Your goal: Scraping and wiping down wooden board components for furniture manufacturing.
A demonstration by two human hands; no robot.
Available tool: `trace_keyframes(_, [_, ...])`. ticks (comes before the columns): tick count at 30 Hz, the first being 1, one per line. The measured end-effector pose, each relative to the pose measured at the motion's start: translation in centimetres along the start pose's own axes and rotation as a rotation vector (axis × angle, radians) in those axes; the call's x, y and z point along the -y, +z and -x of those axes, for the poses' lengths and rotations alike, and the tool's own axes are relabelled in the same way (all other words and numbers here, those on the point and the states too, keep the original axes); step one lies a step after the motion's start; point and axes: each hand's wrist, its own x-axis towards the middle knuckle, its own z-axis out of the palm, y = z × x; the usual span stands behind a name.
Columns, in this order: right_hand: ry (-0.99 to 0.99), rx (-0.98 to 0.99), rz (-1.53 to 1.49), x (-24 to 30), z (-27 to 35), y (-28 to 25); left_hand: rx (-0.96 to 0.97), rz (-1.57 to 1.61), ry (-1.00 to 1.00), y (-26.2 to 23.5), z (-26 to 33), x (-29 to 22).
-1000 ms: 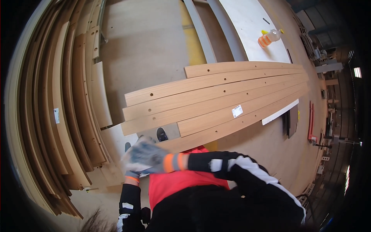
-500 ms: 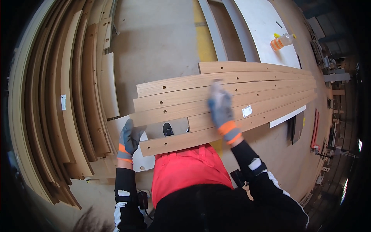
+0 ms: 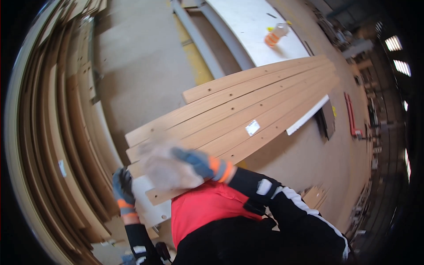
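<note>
Several long light-wood boards [image 3: 221, 126] with round holes lie side by side in front of me, running up to the right. My right hand [image 3: 198, 163], in a grey glove with an orange cuff, is closed on a pale cloth [image 3: 168, 170] that motion blurs. The cloth lies over the near-left part of the boards and hides some of their ends. By the left ends of the boards is my left hand [image 3: 123, 185], gloved alike; its fingers are partly hidden and blurred, so their grip is unclear. One board carries a white label [image 3: 252, 128].
Stacked brown boards [image 3: 59, 145] stand along the left. A white panel [image 3: 148, 194] shows under the near board ends. Beyond the boards are grey metal beams [image 3: 201, 42] and a white tabletop [image 3: 238, 22] with an orange-banded plastic bottle [image 3: 276, 35]. A red bar [image 3: 352, 114] lies at right.
My right hand has swept left and toward me, and the pale cloth now shows under it. My left hand stays near the board ends. The view has turned, so the boards slant more.
</note>
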Motion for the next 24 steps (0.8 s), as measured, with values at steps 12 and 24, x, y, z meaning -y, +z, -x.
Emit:
trace_keyframes(12, [-0.659, -0.582, 1.623, 1.1, -2.2, -9.8, 0.166, -0.686, 0.742, 23.2, 2.1, -2.4])
trace_keyframes(24, [-0.073, -1.934, 2.223, 4.9, 32.9, -50.3, 0.602, -1.295, 0.977, 43.0, 4.6, 14.5])
